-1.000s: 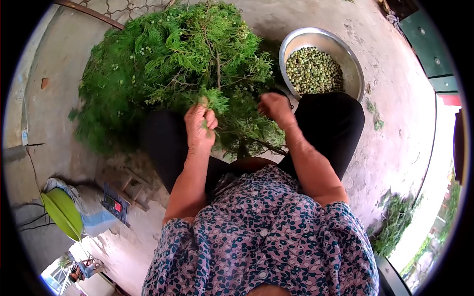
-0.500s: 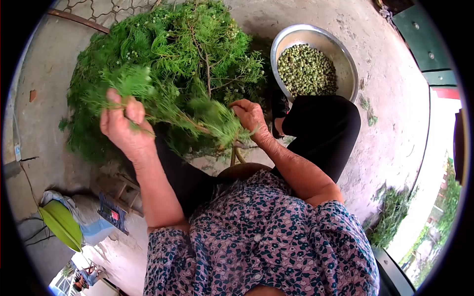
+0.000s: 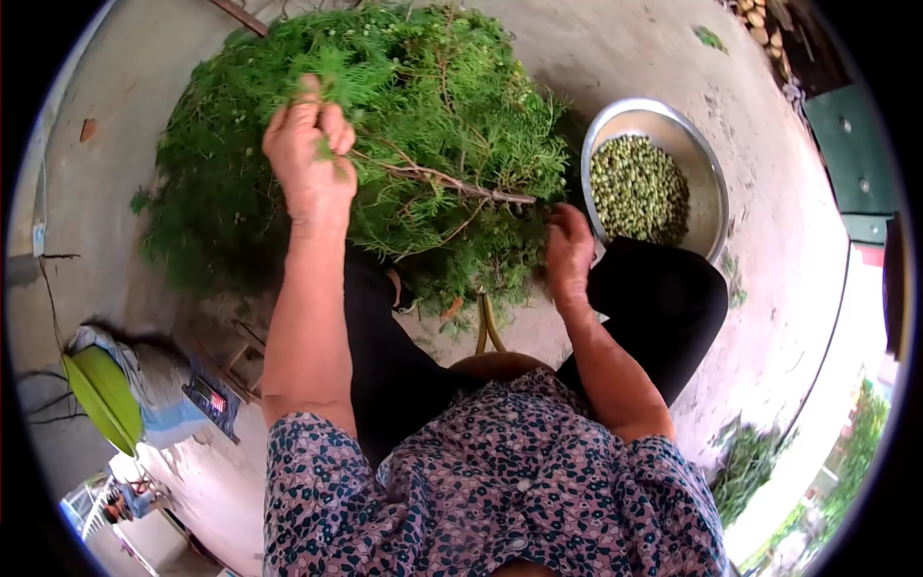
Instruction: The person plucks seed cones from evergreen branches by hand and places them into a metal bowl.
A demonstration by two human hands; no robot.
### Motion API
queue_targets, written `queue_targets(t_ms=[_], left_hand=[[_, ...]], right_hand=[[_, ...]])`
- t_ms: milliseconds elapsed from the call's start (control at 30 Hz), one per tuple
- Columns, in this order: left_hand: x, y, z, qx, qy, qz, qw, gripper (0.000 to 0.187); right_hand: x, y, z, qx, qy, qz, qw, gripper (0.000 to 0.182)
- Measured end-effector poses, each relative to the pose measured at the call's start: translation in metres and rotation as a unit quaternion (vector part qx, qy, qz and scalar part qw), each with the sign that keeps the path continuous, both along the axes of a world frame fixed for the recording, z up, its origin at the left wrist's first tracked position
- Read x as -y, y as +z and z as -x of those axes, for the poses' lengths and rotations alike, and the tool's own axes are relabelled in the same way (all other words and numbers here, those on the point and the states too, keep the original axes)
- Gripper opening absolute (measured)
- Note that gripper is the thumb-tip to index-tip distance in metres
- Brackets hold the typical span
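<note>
My left hand (image 3: 312,163) is closed on the leafy end of a green evergreen branch (image 3: 452,183), over the pile. The branch's bare woody stem points right, and its cut end lies short of my right hand (image 3: 571,252). That right hand is beside the basin's left rim, above my knee, with its fingers curled together. What they hold, if anything, is hidden. Under the branch spreads a big heap of evergreen cuttings (image 3: 221,183), with small pale-green cones among the leaves. A metal basin (image 3: 710,183) holds many small green cones (image 3: 639,188).
A yellowish curved handle (image 3: 487,322) rises between my legs. At the lower left are a green bowl-like object (image 3: 101,394) and a grey bag (image 3: 163,404). A green metal box (image 3: 841,154) stands at the right, and loose greenery (image 3: 755,462) lies lower right.
My left hand has carried the branch up and away over the heap. My right hand has moved right, off the branch, towards the basin. The view has shifted slightly.
</note>
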State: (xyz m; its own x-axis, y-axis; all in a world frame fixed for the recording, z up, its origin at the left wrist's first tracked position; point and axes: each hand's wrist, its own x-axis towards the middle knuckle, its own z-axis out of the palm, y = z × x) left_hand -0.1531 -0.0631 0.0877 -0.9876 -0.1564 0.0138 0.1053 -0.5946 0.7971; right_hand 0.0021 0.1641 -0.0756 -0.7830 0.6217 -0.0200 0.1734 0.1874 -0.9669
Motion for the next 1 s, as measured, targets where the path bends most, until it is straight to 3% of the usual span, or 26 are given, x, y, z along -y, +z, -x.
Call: queue_targets(t_ms=[67,133,200,233,300,467,533,600,667,733,800,833,867,900,933,1000], left_hand=[[-0.002,-0.008,0.003,0.016,0.011,-0.029,0.999,0.01],[0.0,-0.019,0.008,0.017,-0.005,-0.036,0.999,0.009],[-0.005,-0.015,0.007,0.042,-0.014,-0.001,0.999,0.015],[-0.007,-0.015,0.006,0.031,-0.02,-0.006,0.999,0.015],[-0.011,-0.012,0.005,0.027,-0.032,-0.014,0.999,0.016],[-0.014,-0.025,0.004,0.036,-0.064,-0.069,0.995,0.013],[-0.015,-0.029,0.003,0.012,-0.089,-0.096,0.991,0.017],[-0.015,-0.032,-0.001,0.04,-0.088,-0.018,0.995,0.023],[-0.004,-0.051,0.005,-0.068,-0.139,0.009,0.988,0.027],[-0.007,-0.032,0.002,-0.04,-0.095,0.039,0.994,0.032],[0.002,-0.035,0.002,0.036,-0.051,0.055,0.997,0.034],[0.004,-0.036,0.002,0.071,0.011,0.086,0.994,0.079],[0.007,-0.035,-0.001,0.082,0.011,0.118,0.99,0.095],[0.007,-0.027,-0.009,0.071,-0.003,0.129,0.989,0.08],[0.007,-0.019,-0.014,0.057,-0.016,0.141,0.988,0.067],[0.019,-0.05,0.006,0.022,-0.005,0.132,0.991,0.036]], right_hand=[[-0.008,0.028,0.008,-0.063,-0.013,-0.053,0.997,0.026],[0.0,0.072,0.019,-0.049,0.068,-0.171,0.982,0.029],[0.005,0.088,0.031,0.039,0.199,-0.286,0.936,0.041],[0.011,0.106,0.04,0.178,0.297,-0.258,0.902,0.045],[0.015,0.085,0.047,0.181,0.399,-0.27,0.857,0.05],[0.033,0.051,0.047,0.162,0.462,-0.166,0.856,0.047],[0.039,0.045,0.044,0.112,0.478,-0.029,0.871,0.045],[0.035,0.05,0.039,0.197,0.463,0.017,0.864,0.04],[0.028,0.063,0.044,0.258,0.458,0.138,0.839,0.035],[0.013,0.053,0.054,0.193,0.459,0.047,0.866,0.031],[0.011,0.081,0.064,0.187,0.457,-0.015,0.869,0.029],[0.011,0.095,0.07,0.196,0.447,-0.02,0.873,0.028],[0.009,0.098,0.078,0.23,0.414,0.023,0.881,0.027],[0.005,0.097,0.081,0.073,0.493,-0.09,0.862,0.027],[0.005,0.097,0.084,0.069,0.495,-0.093,0.861,0.027],[0.012,0.11,0.091,0.126,0.359,0.113,0.918,0.026]])
